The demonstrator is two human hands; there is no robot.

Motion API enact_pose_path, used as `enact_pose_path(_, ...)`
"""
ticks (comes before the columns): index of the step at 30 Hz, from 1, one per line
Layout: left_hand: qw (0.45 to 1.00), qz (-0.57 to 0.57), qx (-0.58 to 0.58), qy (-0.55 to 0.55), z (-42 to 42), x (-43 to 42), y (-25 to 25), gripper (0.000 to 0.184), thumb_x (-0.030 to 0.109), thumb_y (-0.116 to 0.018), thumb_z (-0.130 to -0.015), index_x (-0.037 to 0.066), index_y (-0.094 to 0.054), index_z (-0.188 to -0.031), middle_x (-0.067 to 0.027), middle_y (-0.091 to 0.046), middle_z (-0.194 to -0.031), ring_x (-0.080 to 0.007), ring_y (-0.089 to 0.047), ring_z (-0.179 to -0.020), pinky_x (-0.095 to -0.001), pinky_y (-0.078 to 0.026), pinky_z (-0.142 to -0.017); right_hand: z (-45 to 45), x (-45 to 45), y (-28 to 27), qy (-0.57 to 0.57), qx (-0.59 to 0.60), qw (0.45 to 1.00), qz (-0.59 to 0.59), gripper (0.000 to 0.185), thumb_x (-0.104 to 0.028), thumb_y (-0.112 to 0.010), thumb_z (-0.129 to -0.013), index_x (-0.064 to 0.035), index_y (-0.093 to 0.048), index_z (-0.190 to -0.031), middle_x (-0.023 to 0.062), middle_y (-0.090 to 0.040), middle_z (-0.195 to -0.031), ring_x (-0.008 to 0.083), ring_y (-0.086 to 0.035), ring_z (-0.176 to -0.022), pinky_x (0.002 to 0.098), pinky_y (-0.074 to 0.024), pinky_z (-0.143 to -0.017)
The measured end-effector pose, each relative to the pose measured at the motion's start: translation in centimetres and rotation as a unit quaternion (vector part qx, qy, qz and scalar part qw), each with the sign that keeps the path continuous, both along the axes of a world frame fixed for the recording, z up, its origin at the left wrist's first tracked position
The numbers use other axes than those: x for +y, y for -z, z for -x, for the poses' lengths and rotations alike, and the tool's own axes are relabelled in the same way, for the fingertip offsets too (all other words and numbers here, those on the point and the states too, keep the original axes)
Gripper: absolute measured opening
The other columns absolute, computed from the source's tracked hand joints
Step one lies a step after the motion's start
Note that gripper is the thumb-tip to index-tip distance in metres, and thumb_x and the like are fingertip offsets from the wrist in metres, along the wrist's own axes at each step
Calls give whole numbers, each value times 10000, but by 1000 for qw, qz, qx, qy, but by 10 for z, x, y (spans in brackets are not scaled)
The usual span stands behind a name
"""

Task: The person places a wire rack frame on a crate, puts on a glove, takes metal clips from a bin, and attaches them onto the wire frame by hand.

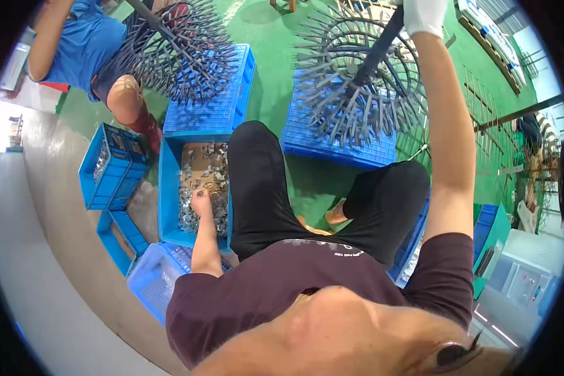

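Closest to me are my dark purple T-shirt (276, 276) and, below it, my black trousers (257, 166), with a pale blue perforated plastic crate (149, 288) beside my left elbow. My bare left hand (200, 202) is down in a rectangular bright blue plastic bin (168, 182) next to my left knee, among small silvery metal pieces (188, 219) scattered over its brown bottom. Those fingers are bent close together; I cannot tell whether they pinch a piece. Farther out, my right arm stretches up to the top edge of view, where my right hand (423, 15), in a white glove, is at a thick dark pole (382, 47); its fingers are cut off, so I cannot tell if they close round it. The pole rises at a slant from a dark round rack of radiating metal prongs (359, 81), above a blue plastic crate with a ridged side (370, 151). Beyond, at upper left, a person in a blue top (97, 41) is beside a similar pronged rack (182, 59).
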State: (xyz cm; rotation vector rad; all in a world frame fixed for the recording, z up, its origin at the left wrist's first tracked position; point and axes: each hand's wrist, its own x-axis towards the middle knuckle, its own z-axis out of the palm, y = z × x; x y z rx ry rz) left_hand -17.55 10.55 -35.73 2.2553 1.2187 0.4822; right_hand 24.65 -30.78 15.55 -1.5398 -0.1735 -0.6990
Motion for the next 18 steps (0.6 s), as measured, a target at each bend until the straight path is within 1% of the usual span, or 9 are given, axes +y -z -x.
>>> enact_pose_path(2, 998, 57, -34, 8, 4, 16, 2, 324, 249, -703, -744, 39, -650, -985, -132, -677, -816, -269, -646, -720, -376, -506, -698, -20, -6, 3, 59, 3, 995, 83, 375, -322, -668, -858, -3, -580, -682, 48, -524, -526, 139, -518, -441, 328, -389, -427)
enact_pose_path(4, 913, 317, -252, -38, 2, 23, 1, 117, 151, -641, -814, 38, -643, -844, -61, -637, -789, -220, -610, -657, -302, -493, -651, -31, -9, 1, 41, 37, 996, 76, 396, -334, -664, -858, 14, -582, -688, 62, -531, -536, 148, -529, -460, 341, -398, -443)
enact_pose_path(6, 748, 585, -305, -72, 4, 21, -47, 94, 151, -597, -870, 72, -619, -917, -66, -623, -775, -197, -596, -654, -320, -497, -611, -24, -8, 0, 53, 54, 994, 76, 399, -340, -664, -856, 17, -586, -698, 66, -533, -545, 148, -529, -472, 343, -399, -452)
enact_pose_path(7, 615, 690, -379, -42, 12, 32, -50, 179, 194, -570, -904, 73, -569, -1036, -83, -602, -829, -194, -593, -690, -329, -496, -560, -13, -3, -2, 71, 51, 993, 80, 391, -341, -667, -853, 12, -589, -704, 62, -530, -548, 144, -524, -475, 340, -396, -453)
enact_pose_path(10, 413, 771, -485, 7, 30, 21, -49, 240, 232, -539, -921, 67, -548, -1095, -85, -574, -990, -183, -577, -738, -296, -460, -554, 8, 0, -4, 51, 18, 997, 59, 359, -338, -684, -839, -7, -587, -739, 42, -514, -558, 136, -500, -481, 330, -382, -454)
enact_pose_path(11, 412, 766, -493, 23, 31, 22, -42, 310, 231, -536, -912, 30, -511, -1147, -115, -559, -1063, -218, -581, -785, -317, -512, -602, 12, 4, -5, 54, 21, 997, 50, 352, -334, -687, -836, -10, -584, -746, 39, -512, -560, 135, -499, -482, 329, -382, -455)
enact_pose_path(14, 419, 752, -508, -17, 27, 2, -52, 321, 219, -540, -920, 10, -487, -1157, -117, -566, -1048, -233, -592, -847, -326, -546, -652, 11, -3, -2, 83, 15, 994, 67, 319, -309, -694, -832, -19, -580, -765, 36, -517, -570, 142, -507, -490, 329, -393, -462)
enact_pose_path(15, 431, 756, -491, -50, 26, 11, -40, 327, 215, -537, -917, -16, -514, -1148, -124, -597, -1032, -254, -614, -836, -349, -568, -719, 10, -3, -1, 81, 8, 995, 55, 320, -310, -695, -831, -17, -583, -766, 39, -522, -573, 144, -510, -492, 333, -397, -465)
enact_pose_path(18, 511, 698, -482, -139, 14, 12, -27, 300, 200, -550, -908, -8, -550, -1125, -128, -621, -1018, -251, -626, -839, -365, -580, -751, 0, -8, -3, 86, 36, 993, 77, 371, -365, -684, -827, -4, -619, -769, 59, -560, -604, 150, -520, -505, 353, -417, -488)
